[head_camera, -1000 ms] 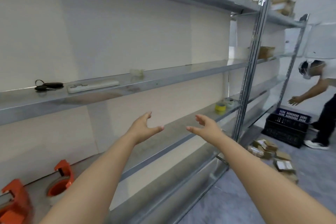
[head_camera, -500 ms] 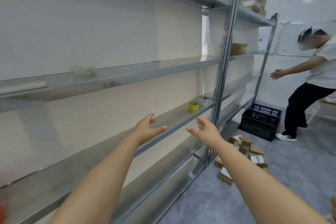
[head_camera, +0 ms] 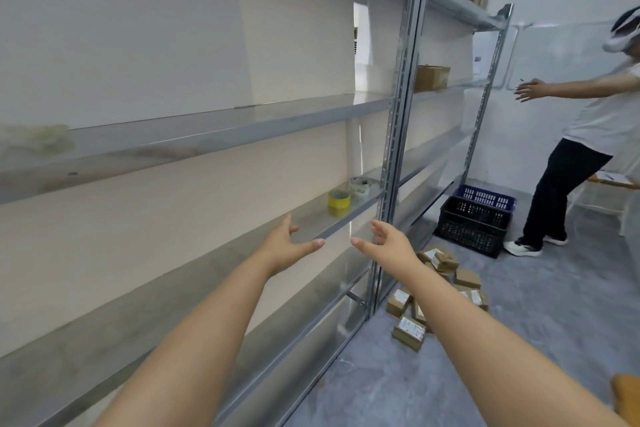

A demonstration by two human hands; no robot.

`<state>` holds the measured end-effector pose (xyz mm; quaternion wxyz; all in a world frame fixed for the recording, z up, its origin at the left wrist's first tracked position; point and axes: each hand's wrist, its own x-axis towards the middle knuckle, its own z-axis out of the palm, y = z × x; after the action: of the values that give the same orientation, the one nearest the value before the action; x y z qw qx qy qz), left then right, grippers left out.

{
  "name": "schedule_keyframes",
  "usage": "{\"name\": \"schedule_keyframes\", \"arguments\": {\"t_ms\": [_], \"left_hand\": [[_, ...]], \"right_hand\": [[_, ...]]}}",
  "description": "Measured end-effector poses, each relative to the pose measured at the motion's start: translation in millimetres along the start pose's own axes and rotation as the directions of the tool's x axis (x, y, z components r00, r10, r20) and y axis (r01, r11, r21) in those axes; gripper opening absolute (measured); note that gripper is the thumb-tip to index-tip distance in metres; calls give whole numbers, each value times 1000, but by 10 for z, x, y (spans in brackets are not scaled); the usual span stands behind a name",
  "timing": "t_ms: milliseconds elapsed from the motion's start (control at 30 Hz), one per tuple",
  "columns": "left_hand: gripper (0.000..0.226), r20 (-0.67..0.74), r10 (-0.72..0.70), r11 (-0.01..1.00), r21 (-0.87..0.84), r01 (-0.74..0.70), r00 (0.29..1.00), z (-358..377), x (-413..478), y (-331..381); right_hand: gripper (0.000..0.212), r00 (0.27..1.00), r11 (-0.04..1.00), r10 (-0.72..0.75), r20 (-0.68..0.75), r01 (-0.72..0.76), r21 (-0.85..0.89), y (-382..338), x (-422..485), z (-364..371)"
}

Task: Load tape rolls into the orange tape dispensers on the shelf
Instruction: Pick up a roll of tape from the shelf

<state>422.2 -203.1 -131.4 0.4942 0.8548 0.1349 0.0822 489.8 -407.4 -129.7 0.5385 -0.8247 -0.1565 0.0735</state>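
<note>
A yellow tape roll and a pale clear tape roll stand on the grey metal shelf near the upright post. My left hand and my right hand are both stretched forward, empty, fingers apart, level with that shelf's front edge and a short way short of the rolls. No orange tape dispenser is in view.
A steel upright post divides the shelving. Small cardboard boxes lie scattered on the floor by its foot. Stacked black and blue crates stand further back. Another person leans with arms out at the right.
The view has swung right along the shelf: the orange dispensers at lower left have left the frame, and the tape rolls are nearer. Both hands stay open and outstretched.
</note>
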Motion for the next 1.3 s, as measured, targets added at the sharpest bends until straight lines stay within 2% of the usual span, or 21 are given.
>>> {"name": "schedule_keyframes", "arguments": {"t_ms": [533, 767, 1100, 1300], "left_hand": [[115, 75, -10, 1000, 5, 9, 997, 355, 1775, -129], [115, 68, -48, 999, -20, 49, 997, 713, 2497, -114], [117, -76, -190, 980, -79, 184, 979, 1125, 3329, -131], [114, -135, -287, 956, -100, 275, 948, 1278, 3655, -300]], "right_hand": [[80, 998, 998, 67, 3, -67, -10, 397, 1658, -197], [85, 995, 997, 79, 60, -77, -27, 726, 2481, -371], [92, 958, 995, 59, 279, -35, -90, 1135, 3812, -594], [91, 926, 995, 50, 375, -13, -101, 1273, 4395, -433]]}}
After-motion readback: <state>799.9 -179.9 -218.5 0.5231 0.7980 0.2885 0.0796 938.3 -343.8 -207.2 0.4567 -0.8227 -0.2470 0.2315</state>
